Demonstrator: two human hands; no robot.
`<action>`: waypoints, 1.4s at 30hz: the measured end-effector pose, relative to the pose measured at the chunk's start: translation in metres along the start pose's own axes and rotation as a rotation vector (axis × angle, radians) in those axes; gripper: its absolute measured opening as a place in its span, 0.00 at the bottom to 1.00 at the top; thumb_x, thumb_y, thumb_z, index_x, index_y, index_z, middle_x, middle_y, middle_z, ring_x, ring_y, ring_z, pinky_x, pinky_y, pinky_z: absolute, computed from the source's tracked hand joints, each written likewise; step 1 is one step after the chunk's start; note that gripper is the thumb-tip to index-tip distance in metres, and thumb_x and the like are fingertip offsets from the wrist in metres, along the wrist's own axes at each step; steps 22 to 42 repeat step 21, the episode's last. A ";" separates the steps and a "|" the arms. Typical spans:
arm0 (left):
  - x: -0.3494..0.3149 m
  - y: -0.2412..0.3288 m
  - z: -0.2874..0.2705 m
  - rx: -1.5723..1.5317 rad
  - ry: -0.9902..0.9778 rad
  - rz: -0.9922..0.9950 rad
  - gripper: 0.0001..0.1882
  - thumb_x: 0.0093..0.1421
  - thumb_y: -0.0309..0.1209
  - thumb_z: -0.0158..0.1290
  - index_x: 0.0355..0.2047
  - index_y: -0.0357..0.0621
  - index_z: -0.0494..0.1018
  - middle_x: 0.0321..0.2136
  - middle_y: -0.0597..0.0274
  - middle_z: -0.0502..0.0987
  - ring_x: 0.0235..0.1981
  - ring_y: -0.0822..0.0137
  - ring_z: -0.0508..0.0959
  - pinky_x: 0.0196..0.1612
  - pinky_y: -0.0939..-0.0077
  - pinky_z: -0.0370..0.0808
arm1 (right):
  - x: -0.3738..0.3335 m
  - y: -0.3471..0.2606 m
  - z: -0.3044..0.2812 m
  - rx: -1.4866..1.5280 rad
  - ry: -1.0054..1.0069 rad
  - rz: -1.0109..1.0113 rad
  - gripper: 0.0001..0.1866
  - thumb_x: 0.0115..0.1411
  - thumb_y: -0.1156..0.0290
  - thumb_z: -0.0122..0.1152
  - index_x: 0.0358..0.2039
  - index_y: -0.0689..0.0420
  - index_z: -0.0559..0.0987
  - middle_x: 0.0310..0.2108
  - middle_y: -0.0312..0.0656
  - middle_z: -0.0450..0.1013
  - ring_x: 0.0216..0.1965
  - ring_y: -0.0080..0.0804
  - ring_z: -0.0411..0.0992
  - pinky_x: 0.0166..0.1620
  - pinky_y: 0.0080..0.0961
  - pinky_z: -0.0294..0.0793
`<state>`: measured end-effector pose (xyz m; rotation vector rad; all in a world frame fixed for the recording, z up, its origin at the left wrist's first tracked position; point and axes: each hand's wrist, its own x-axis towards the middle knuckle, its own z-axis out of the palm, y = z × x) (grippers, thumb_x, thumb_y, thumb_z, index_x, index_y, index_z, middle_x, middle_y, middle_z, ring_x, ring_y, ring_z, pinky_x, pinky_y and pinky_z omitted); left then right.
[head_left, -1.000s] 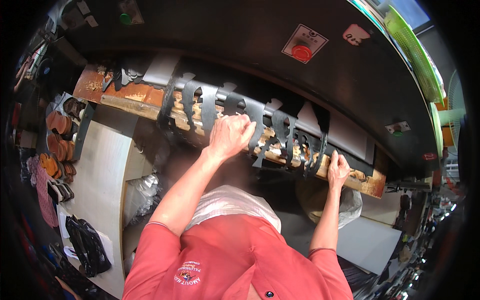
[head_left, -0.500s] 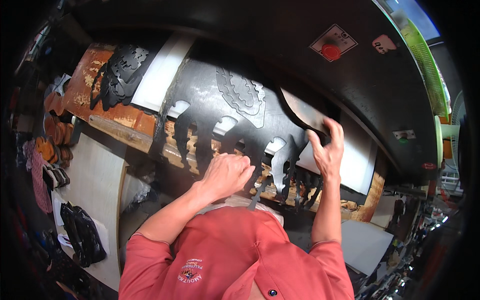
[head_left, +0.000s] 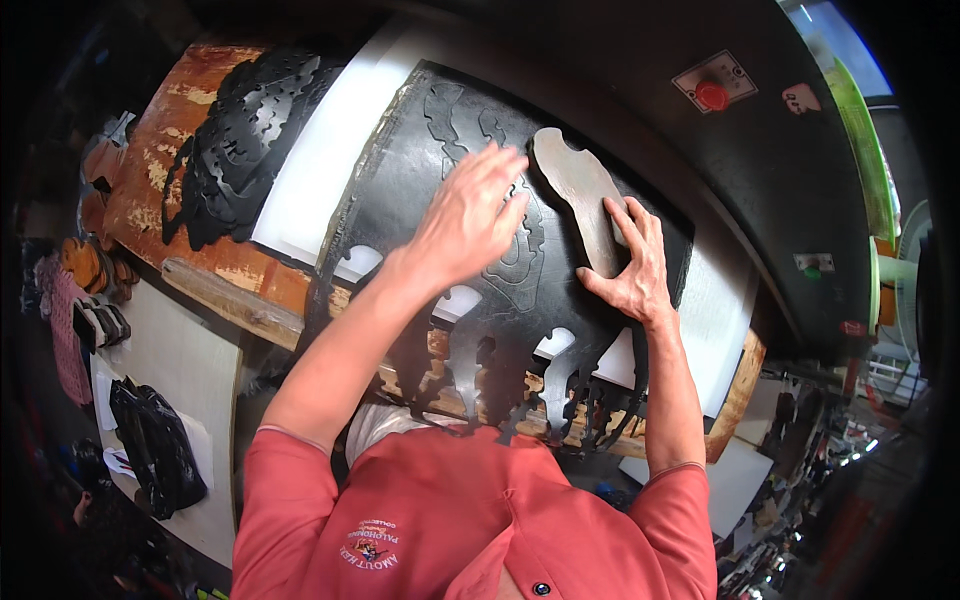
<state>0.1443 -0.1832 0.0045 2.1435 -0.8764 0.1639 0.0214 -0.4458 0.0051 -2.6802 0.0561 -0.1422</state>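
A black rubbery sheet (head_left: 400, 170) lies on the white board, its near edge cut into ragged strips that hang toward me. Cut outlines of soles show in its middle. On the sheet's right part rests a brownish, sole-shaped cutting die (head_left: 578, 185), notched at its far end. My right hand (head_left: 640, 275) grips its near end, thumb on the left edge and fingers along the right. My left hand (head_left: 470, 215) hovers over or touches the cut outlines, empty, fingers stretched out and slightly blurred; whether it touches the sheet I cannot tell.
A dark machine beam (head_left: 640, 70) with a red button (head_left: 712, 96) spans the far side. Black cut scraps (head_left: 255, 140) are heaped on the worn wooden table (head_left: 135, 190) at left. A black plastic bag (head_left: 155, 445) lies on a pale side panel.
The die has come out from under the beam onto the sheet with my right hand. My left hand has left the ragged strips and reached forward, opening. The sheet shows more fully.
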 end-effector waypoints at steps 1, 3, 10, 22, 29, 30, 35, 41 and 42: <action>0.006 -0.006 0.009 0.119 -0.021 -0.008 0.24 0.69 0.34 0.57 0.61 0.33 0.74 0.63 0.39 0.75 0.68 0.42 0.72 0.73 0.53 0.65 | -0.001 0.001 -0.001 0.006 -0.010 0.018 0.54 0.40 0.51 0.77 0.71 0.47 0.72 0.72 0.59 0.59 0.69 0.59 0.60 0.71 0.52 0.63; 0.006 -0.011 0.021 0.233 -0.021 0.083 0.27 0.69 0.36 0.58 0.63 0.31 0.72 0.66 0.40 0.72 0.71 0.42 0.67 0.75 0.50 0.60 | -0.001 0.003 -0.008 0.072 -0.027 0.054 0.54 0.38 0.51 0.78 0.70 0.48 0.73 0.72 0.58 0.60 0.70 0.58 0.61 0.71 0.51 0.64; 0.007 -0.014 0.021 0.273 -0.029 0.106 0.31 0.65 0.38 0.63 0.63 0.32 0.72 0.67 0.41 0.72 0.72 0.43 0.67 0.75 0.49 0.60 | -0.002 0.024 -0.031 0.547 0.044 0.046 0.54 0.36 0.51 0.81 0.68 0.56 0.76 0.69 0.51 0.68 0.71 0.47 0.67 0.73 0.42 0.62; 0.011 -0.006 0.019 0.295 -0.047 0.048 0.30 0.65 0.39 0.64 0.62 0.34 0.75 0.67 0.44 0.73 0.73 0.47 0.67 0.76 0.51 0.59 | -0.023 0.031 -0.043 0.956 0.222 -0.046 0.54 0.41 0.51 0.81 0.69 0.58 0.74 0.68 0.51 0.70 0.69 0.44 0.69 0.72 0.39 0.62; 0.011 -0.006 0.019 0.295 -0.047 0.048 0.30 0.65 0.39 0.64 0.62 0.34 0.75 0.67 0.44 0.73 0.73 0.47 0.67 0.76 0.51 0.59 | -0.023 0.031 -0.043 0.956 0.222 -0.046 0.54 0.41 0.51 0.81 0.69 0.58 0.74 0.68 0.51 0.70 0.69 0.44 0.69 0.72 0.39 0.62; 0.011 -0.006 0.019 0.295 -0.047 0.048 0.30 0.65 0.39 0.64 0.62 0.34 0.75 0.67 0.44 0.73 0.73 0.47 0.67 0.76 0.51 0.59 | -0.023 0.031 -0.043 0.956 0.222 -0.046 0.54 0.41 0.51 0.81 0.69 0.58 0.74 0.68 0.51 0.70 0.69 0.44 0.69 0.72 0.39 0.62; 0.011 -0.006 0.019 0.295 -0.047 0.048 0.30 0.65 0.39 0.64 0.62 0.34 0.75 0.67 0.44 0.73 0.73 0.47 0.67 0.76 0.51 0.59 | -0.023 0.031 -0.043 0.956 0.222 -0.046 0.54 0.41 0.51 0.81 0.69 0.58 0.74 0.68 0.51 0.70 0.69 0.44 0.69 0.72 0.39 0.62; 0.011 -0.006 0.019 0.295 -0.047 0.048 0.30 0.65 0.39 0.64 0.62 0.34 0.75 0.67 0.44 0.73 0.73 0.47 0.67 0.76 0.51 0.59 | -0.023 0.031 -0.043 0.956 0.222 -0.046 0.54 0.41 0.51 0.81 0.69 0.58 0.74 0.68 0.51 0.70 0.69 0.44 0.69 0.72 0.39 0.62; 0.011 -0.006 0.019 0.295 -0.047 0.048 0.30 0.65 0.39 0.64 0.62 0.34 0.75 0.67 0.44 0.73 0.73 0.47 0.67 0.76 0.51 0.59 | -0.023 0.031 -0.043 0.956 0.222 -0.046 0.54 0.41 0.51 0.81 0.69 0.58 0.74 0.68 0.51 0.70 0.69 0.44 0.69 0.72 0.39 0.62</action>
